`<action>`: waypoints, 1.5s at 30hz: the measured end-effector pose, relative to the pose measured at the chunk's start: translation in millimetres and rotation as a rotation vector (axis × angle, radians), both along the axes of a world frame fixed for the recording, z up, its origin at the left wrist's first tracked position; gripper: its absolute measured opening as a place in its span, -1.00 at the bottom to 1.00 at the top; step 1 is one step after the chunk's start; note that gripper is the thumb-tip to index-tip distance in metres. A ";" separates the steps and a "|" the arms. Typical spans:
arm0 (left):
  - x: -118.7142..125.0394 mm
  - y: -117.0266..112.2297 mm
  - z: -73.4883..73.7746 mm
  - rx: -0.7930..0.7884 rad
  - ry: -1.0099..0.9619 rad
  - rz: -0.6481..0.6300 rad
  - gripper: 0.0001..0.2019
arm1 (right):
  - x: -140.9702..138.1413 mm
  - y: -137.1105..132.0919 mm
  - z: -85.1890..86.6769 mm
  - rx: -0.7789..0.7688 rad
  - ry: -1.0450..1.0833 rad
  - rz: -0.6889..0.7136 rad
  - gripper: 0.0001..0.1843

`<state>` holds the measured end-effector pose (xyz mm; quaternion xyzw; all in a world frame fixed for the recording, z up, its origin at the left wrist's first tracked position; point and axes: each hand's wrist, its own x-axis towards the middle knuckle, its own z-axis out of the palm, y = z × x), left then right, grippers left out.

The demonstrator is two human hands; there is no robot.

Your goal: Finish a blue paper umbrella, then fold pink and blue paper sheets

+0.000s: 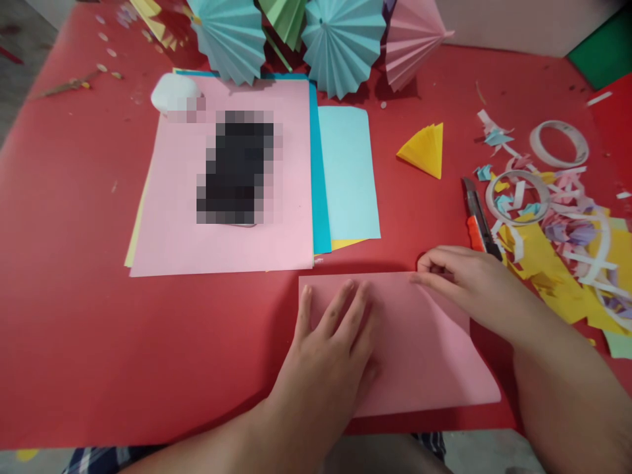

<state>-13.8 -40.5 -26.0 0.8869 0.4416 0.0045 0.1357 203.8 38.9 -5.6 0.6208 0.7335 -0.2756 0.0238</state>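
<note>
A folded pink paper sheet point(419, 342) lies near the front edge of the red table point(74, 296). My left hand point(330, 349) rests flat on the sheet's left part, fingers stretched out and slightly apart. My right hand point(459, 276) sits at the sheet's upper right corner, fingers curled and pressing along the top fold. Neither hand lifts the paper off the table.
A stack of pink, yellow and blue sheets point(222, 197) lies behind, with a blurred dark object on it. Pleated paper fans point(340, 46) stand at the back. A yellow folded fan point(425, 150), a cutter knife point(478, 220), tape rolls point(557, 141) and paper scraps point(567, 257) lie at the right.
</note>
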 end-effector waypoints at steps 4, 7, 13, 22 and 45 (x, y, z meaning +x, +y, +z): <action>0.1 -0.4 -0.5 0.011 0.003 -0.003 -0.50 | 0.1 0.0 -0.3 -0.004 -0.009 -0.008 -0.67; 0.0 -0.3 -0.7 0.016 0.010 -0.004 -0.50 | 0.3 0.1 -0.3 -0.007 -0.017 -0.008 -0.69; 0.2 -0.8 -0.5 0.027 0.015 -0.005 -0.50 | 1.0 -1.0 0.4 0.020 -0.025 0.009 -0.71; 0.2 -0.8 -1.8 0.017 0.006 -0.003 -0.49 | -1.1 -0.9 2.2 0.016 -0.036 -0.002 -0.69; 0.7 -0.7 3.7 -0.020 0.002 -0.025 -0.52 | -0.9 -7.8 -1.3 -0.063 -0.012 -0.039 -0.57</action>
